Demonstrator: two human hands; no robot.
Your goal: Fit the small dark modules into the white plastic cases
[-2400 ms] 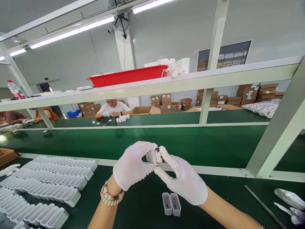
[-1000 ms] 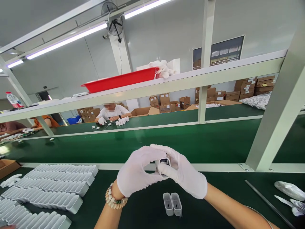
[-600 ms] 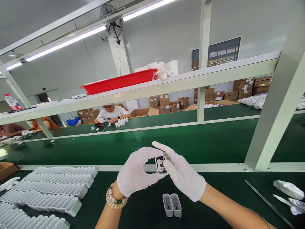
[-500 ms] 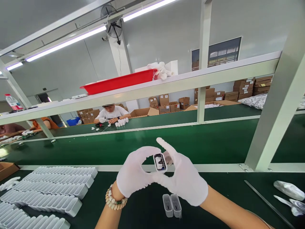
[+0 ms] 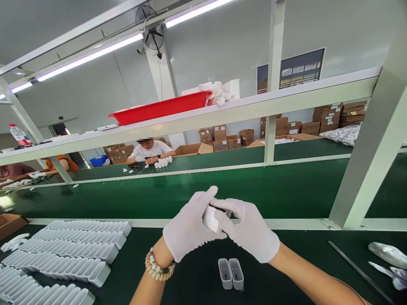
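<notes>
Both my hands wear white gloves and meet above the green table. My left hand (image 5: 187,228) is closed around a small white plastic case (image 5: 211,219) with a rounded, smooth side showing. My right hand (image 5: 252,231) pinches the same case from the other side with thumb and fingers. The fingers cover much of it, and its dark glossy face is turned out of sight. Below my hands, two small translucent open boxes (image 5: 225,275) stand side by side on the table.
Rows of white open boxes (image 5: 73,254) fill the table's left side. At right lie a metal strip (image 5: 359,269) and plastic-wrapped items (image 5: 388,254). A conveyor belt (image 5: 178,192) runs beyond, under a shelf with a red tray (image 5: 162,109). A person (image 5: 151,150) sits across.
The case has turned, so its dark face no longer shows. My hands have closed in, and the right fingers now lie over its side.
</notes>
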